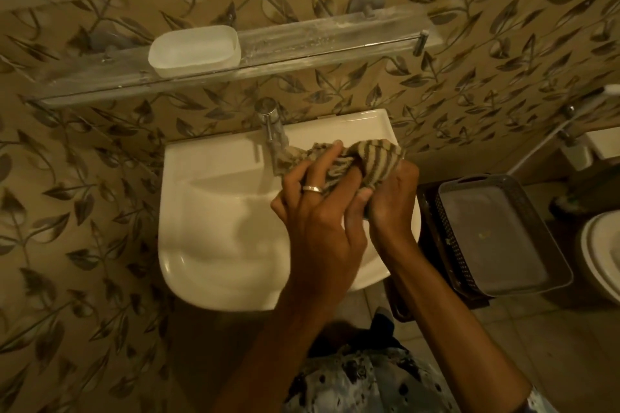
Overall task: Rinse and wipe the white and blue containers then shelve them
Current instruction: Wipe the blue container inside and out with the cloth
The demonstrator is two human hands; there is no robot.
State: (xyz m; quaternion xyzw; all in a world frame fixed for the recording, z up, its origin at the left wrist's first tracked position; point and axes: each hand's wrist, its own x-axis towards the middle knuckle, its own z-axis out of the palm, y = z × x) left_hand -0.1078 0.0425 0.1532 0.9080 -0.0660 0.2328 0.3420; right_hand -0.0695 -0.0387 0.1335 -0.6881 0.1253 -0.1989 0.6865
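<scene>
A white container (194, 50) stands on the glass shelf (302, 40) above the sink, left of the middle. Over the right side of the white sink (214, 228), both hands hold a striped cloth (372, 161). My left hand (318, 208), with a ring on one finger, grips the cloth from the left. My right hand (392, 198) clutches it from the right, the cloth bunched between the two. No blue container shows.
A chrome tap (271, 124) stands at the sink's back edge, just left of the cloth. A grey perforated basket (496, 235) sits on a dark stand right of the sink. A white toilet rim (600, 258) lies at the far right. Leaf-patterned tiles cover the wall.
</scene>
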